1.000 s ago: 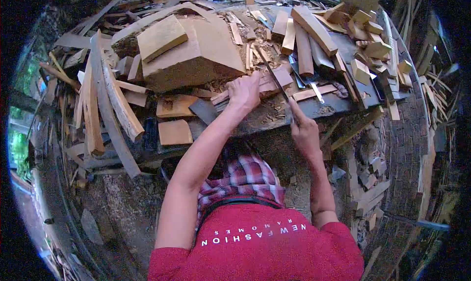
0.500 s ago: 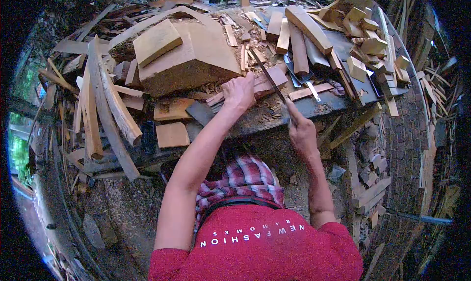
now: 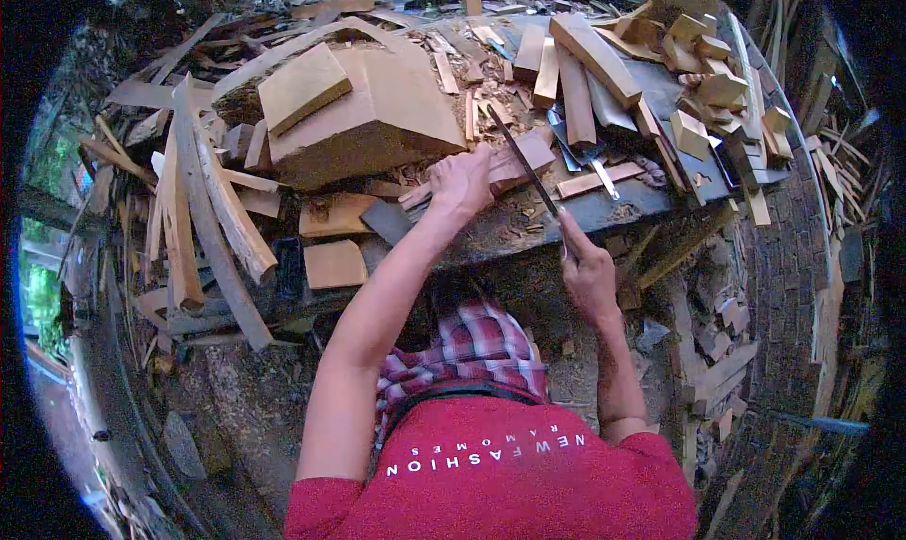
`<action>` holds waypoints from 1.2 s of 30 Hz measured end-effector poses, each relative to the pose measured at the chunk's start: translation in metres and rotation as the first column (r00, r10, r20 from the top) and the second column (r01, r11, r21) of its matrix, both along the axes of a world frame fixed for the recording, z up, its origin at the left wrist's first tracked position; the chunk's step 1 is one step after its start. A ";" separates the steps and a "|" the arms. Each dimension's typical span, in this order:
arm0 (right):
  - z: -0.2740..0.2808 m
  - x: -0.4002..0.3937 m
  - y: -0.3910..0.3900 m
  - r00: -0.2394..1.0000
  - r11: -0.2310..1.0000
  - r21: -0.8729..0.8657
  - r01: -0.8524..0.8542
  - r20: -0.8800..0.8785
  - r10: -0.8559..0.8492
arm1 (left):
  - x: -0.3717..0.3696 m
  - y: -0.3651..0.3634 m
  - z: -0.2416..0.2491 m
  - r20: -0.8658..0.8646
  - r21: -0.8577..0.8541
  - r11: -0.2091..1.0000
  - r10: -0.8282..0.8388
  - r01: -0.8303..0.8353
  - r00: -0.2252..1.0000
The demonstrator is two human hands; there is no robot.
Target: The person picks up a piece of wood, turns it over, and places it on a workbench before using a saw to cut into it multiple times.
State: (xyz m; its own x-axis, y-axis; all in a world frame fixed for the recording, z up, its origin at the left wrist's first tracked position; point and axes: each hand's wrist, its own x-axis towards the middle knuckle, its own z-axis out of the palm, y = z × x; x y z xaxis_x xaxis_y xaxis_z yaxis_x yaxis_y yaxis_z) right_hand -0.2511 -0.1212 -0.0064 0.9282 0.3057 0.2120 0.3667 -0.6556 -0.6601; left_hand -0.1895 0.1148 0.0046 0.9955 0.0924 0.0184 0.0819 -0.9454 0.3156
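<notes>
My left hand [image 3: 461,179] is closed over a reddish-brown wood block [image 3: 522,156], pressing it down near the front of the workbench. The fingers partly hide the block's left end. My right hand [image 3: 587,271] is wrapped around the handle of a hand saw [image 3: 525,160]. The long, narrow, dark blade, seen nearly edge-on, slants across the block to the right of my left hand. Its far tip reaches over the wood chips [image 3: 491,106]. Whether the blade has cut into the wood is too small to tell.
A large angular wood block [image 3: 377,116] with a smaller piece on top stands left of my hands. Long curved offcuts [image 3: 222,219] lean at the bench's left end. Cut blocks [image 3: 692,132] pile up at the right. A metal chisel-like tool [image 3: 601,174] lies near the front edge.
My right hand has drawn the saw back a little toward my body. My left hand stays on the wood block. The view has shifted slightly.
</notes>
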 end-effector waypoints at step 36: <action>-0.007 0.030 0.023 0.995 0.995 0.083 -0.050 0.085 0.042 | 0.000 0.001 0.002 -0.017 0.010 1.000 -0.029 0.030 0.999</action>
